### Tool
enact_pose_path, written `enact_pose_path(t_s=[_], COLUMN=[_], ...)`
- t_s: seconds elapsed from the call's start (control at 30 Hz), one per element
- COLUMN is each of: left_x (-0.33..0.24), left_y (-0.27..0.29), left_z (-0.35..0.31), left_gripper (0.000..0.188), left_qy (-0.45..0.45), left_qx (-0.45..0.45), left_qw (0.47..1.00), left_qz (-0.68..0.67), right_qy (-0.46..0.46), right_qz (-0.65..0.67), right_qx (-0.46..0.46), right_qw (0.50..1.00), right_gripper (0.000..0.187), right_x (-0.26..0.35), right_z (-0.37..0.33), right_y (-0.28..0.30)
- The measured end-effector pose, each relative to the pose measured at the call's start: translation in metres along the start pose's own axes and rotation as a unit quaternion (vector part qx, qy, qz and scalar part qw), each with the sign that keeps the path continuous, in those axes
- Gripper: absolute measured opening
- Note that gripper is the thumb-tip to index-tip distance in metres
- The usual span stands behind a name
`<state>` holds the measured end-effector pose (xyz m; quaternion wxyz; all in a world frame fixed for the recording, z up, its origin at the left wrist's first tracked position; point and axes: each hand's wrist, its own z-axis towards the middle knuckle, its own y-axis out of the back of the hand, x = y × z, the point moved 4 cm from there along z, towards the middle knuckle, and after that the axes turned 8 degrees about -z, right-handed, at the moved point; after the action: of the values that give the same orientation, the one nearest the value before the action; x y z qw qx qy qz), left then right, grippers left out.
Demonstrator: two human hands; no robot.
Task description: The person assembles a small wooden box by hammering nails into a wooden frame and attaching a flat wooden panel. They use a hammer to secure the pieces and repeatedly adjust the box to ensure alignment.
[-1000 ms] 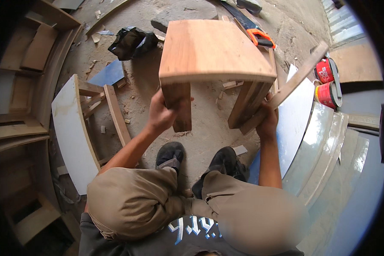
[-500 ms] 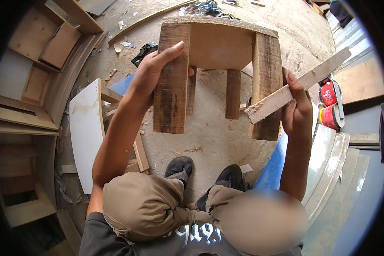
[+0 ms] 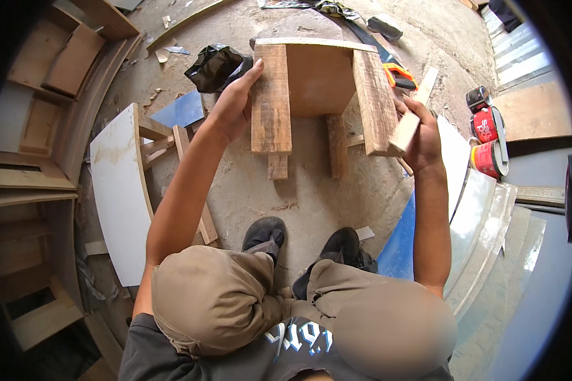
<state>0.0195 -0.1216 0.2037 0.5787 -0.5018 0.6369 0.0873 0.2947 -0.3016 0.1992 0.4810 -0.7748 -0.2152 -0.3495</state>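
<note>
A small wooden stool (image 3: 321, 79) is held out in front of me at arm's length, its thick rough legs pointing toward me and downward. My left hand (image 3: 234, 105) is closed around the left front leg, thumb along its outer side. At the right front leg (image 3: 375, 101), my right hand (image 3: 421, 130) grips a narrow wood strip (image 3: 403, 131), whose near end lies close against the leg. Some of the right fingers are hidden behind the strip and leg, so I cannot tell how firmly they touch the stool.
A hand saw with an orange handle (image 3: 398, 75) lies beyond the stool, and a black plastic bag (image 3: 213, 66) by my left hand. White board (image 3: 117, 197) and wooden cabinets (image 3: 28, 159) stand left. Red cans (image 3: 487, 159) and glass sheets (image 3: 489, 235) are right.
The stool has moved away from me and tilted, with both hands still on it. The wood strip has turned to point more forward. The saw and more of the black bag have come into view.
</note>
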Motion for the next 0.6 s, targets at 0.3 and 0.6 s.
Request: enact_pose_path(t_s=[0.3, 0.6], left_x=[0.018, 0.128], left_y=[-0.003, 0.077], left_z=[-0.019, -0.005], left_gripper=[0.052, 0.03], left_qy=[0.014, 0.052], left_qx=[0.065, -0.124], left_qw=[0.984, 0.99], left_qz=[-0.164, -0.034], right_qy=[0.063, 0.061], right_qz=[-0.413, -0.682], right_qx=[-0.174, -0.185], right_qw=[0.892, 0.705], right_gripper=[0.041, 0.036], right_x=[-0.022, -0.137], right_z=[-0.071, -0.116], right_y=[0.058, 0.113])
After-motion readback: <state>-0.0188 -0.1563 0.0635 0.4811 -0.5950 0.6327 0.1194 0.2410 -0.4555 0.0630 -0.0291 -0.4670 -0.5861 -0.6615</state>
